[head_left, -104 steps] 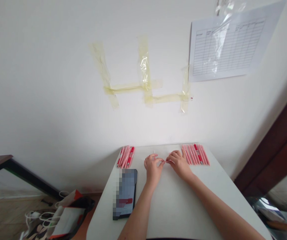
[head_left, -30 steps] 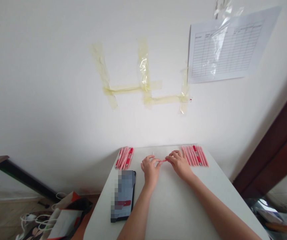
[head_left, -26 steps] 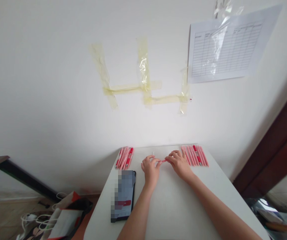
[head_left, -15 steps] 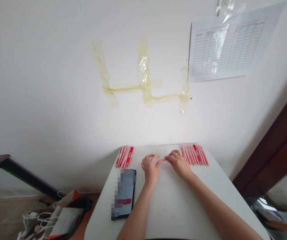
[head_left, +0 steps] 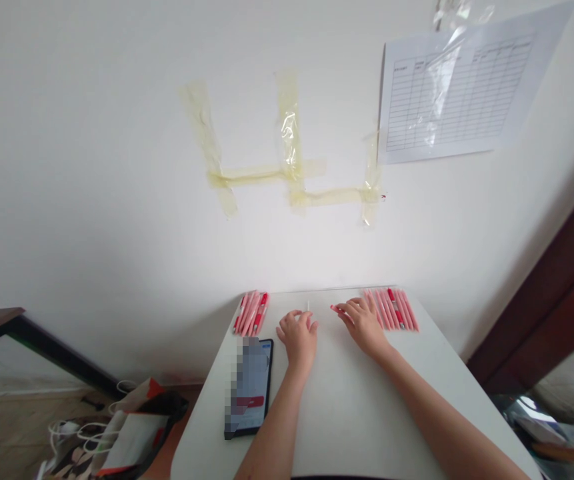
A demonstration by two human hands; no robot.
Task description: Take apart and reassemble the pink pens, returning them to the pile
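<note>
Both my hands rest on a small white table [head_left: 347, 407]. My right hand [head_left: 364, 323] pinches a pink pen barrel [head_left: 337, 309] by one end, close to a row of several pink pens [head_left: 391, 309] at the far right. A thin white refill [head_left: 309, 307] stands up from the fingertips of my left hand [head_left: 297, 335]. Another bundle of pink pens [head_left: 251, 313] lies at the far left corner, apart from my left hand.
A phone [head_left: 248, 387] lies face up near the table's left edge. The table stands against a white wall with tape strips [head_left: 287, 167] and a printed sheet [head_left: 459, 87]. Bags and cables [head_left: 117, 433] sit on the floor at left; a dark door frame [head_left: 557, 293] is at right.
My hands, which met at the table's middle over one pen, have drawn apart. The right hand carried the pink barrel toward the right row; the left hand keeps the white refill.
</note>
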